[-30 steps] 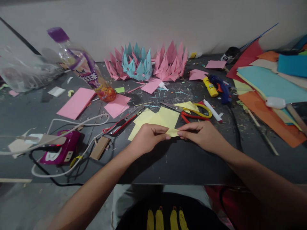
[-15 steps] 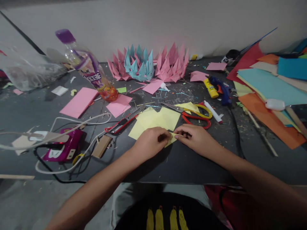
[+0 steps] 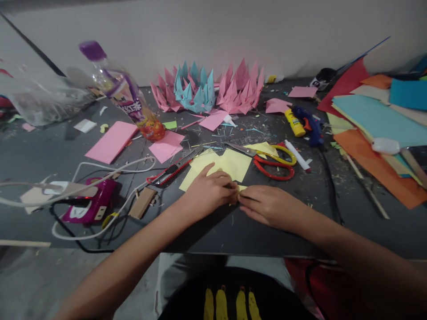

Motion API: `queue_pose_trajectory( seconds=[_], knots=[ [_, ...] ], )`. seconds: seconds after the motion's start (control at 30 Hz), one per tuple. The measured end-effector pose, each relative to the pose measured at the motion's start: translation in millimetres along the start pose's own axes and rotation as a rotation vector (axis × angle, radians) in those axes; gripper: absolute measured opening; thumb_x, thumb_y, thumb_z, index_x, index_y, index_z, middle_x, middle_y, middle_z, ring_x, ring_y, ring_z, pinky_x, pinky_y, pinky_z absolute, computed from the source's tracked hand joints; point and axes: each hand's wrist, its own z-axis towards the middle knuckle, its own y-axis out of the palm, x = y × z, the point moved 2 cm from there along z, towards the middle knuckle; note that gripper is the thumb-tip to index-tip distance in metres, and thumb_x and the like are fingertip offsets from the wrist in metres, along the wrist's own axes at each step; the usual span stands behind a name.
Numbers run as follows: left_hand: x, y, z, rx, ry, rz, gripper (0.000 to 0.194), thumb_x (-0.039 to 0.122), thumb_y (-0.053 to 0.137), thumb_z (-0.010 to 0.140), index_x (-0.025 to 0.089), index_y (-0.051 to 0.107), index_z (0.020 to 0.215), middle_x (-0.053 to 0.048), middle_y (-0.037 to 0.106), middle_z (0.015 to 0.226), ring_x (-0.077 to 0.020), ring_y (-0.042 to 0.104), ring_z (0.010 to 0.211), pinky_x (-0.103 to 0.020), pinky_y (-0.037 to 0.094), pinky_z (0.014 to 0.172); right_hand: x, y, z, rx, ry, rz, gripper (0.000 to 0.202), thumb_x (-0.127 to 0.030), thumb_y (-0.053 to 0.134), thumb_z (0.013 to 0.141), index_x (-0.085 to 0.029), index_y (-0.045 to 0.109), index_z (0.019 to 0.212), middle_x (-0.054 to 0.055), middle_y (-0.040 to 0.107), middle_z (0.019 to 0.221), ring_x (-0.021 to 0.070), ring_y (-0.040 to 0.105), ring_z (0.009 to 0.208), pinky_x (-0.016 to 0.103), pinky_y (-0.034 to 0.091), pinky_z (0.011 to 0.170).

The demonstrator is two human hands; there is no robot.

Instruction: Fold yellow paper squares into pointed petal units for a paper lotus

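Observation:
Between my two hands is a small piece of yellow paper [image 3: 241, 188], mostly hidden by my fingers. My left hand [image 3: 213, 190] has its fingers bent round the paper's left end, with one finger lifted off. My right hand [image 3: 267, 202] pinches the right end. Just beyond them lie larger yellow sheets [image 3: 230, 165] on the dark table. A red utility knife [image 3: 173, 170] rests at the sheets' left edge. To the right lie scissors [image 3: 274, 162] with one yellow and one red handle loop, their blades pointing left.
Folded pink and blue paper flowers [image 3: 195, 91] stand by the wall. A tilted drink bottle [image 3: 128, 98] is at the left, behind a magenta power strip [image 3: 90, 204] with looping cables. A blue glue gun [image 3: 310, 126] and coloured paper stacks [image 3: 380, 118] fill the right.
Both hands have closed in further over the small yellow paper, hiding more of it. My right hand has dropped slightly toward me. A finger of my left hand has lifted.

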Motion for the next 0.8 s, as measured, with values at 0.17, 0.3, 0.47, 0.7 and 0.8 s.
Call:
queue_pose_trajectory(
  seconds=[0.17,0.3,0.47,0.7,0.8],
  knots=[
    [-3,-1.9,0,-0.046,-0.005,-0.049,0.022,0.041,0.066,0.077,0.026,0.067,0.093,0.002,0.066,0.102,-0.0189,0.054,0.107,-0.045,0.013,0.107,5,-5,-5,-0.011,0.063,0.055,0.028,-0.021,0.043,0.09,-0.015,0.07,0.083,0.009,0.07,0.088,0.0179,0.065,0.075,0.028,0.051,0.065],
    [-4,-2.0,-2,-0.064,-0.025,-0.098,0.029,0.041,0.068,0.075,0.026,0.064,0.1,0.001,0.065,0.105,-0.0205,0.051,0.112,-0.048,0.012,0.107,20,-12,-7,-0.074,0.178,0.135,0.03,-0.021,0.044,0.088,-0.018,0.071,0.075,0.004,0.071,0.083,0.0162,0.066,0.071,0.025,0.049,0.06],
    [-6,-0.5,-2,-0.075,-0.027,-0.171,0.029,0.04,0.069,0.074,0.026,0.064,0.099,0.001,0.065,0.107,-0.0222,0.05,0.113,-0.051,0.013,0.106,36,-21,-10,-0.084,0.286,0.171,0.036,-0.021,0.045,0.087,-0.018,0.064,0.057,0.002,0.067,0.064,0.0157,0.064,0.062,0.027,0.046,0.06],
    [-8,2.5,-4,-0.028,-0.052,-0.24,0.045,0.041,0.069,0.074,0.023,0.057,0.114,-0.004,0.062,0.112,-0.0221,0.051,0.11,-0.046,0.022,0.104,37,-15,-5,-0.021,0.356,0.27,0.018,-0.027,0.052,0.086,-0.019,0.067,0.081,0.005,0.066,0.082,0.0171,0.062,0.078,0.029,0.047,0.07],
    [-9,2.4,-4,0.014,-0.046,-0.273,0.053,0.042,0.073,0.07,0.019,0.056,0.116,-0.007,0.059,0.115,-0.0232,0.05,0.11,-0.039,0.031,0.099,34,-10,-3,-0.091,0.351,0.276,0.015,-0.027,0.055,0.084,-0.019,0.067,0.089,0.006,0.064,0.088,0.0189,0.06,0.083,0.032,0.047,0.072]
  ],
)
